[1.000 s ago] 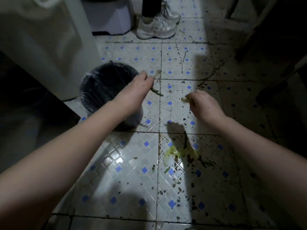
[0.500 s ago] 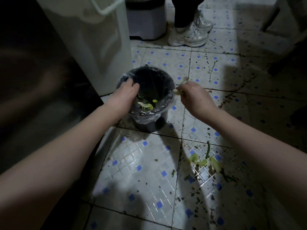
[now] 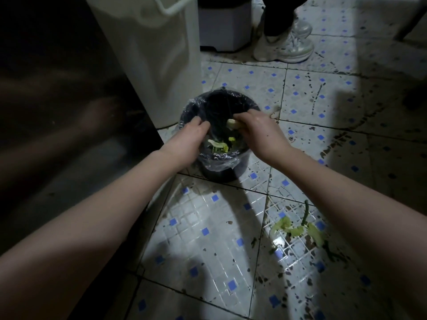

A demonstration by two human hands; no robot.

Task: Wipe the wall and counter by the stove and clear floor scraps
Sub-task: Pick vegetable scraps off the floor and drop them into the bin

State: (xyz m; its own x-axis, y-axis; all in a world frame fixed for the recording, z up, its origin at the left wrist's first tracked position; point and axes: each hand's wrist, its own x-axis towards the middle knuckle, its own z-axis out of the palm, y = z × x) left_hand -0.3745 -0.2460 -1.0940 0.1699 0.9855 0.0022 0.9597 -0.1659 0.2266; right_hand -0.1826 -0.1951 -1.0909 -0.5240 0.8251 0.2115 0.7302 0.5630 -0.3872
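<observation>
One scrap (image 3: 231,124) pinched in right hand (image 3: 261,133) over bin (image 3: 223,175).

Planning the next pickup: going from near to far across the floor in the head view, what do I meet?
Green vegetable scraps → lined bin, with the right hand holding a pale scrap over it → a standing person's sneakers.

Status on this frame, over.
Left hand at bin, grip unclear. Right hand holds pale scrap over bin. Green scraps lie on floor. Nothing blocks bin.
</observation>
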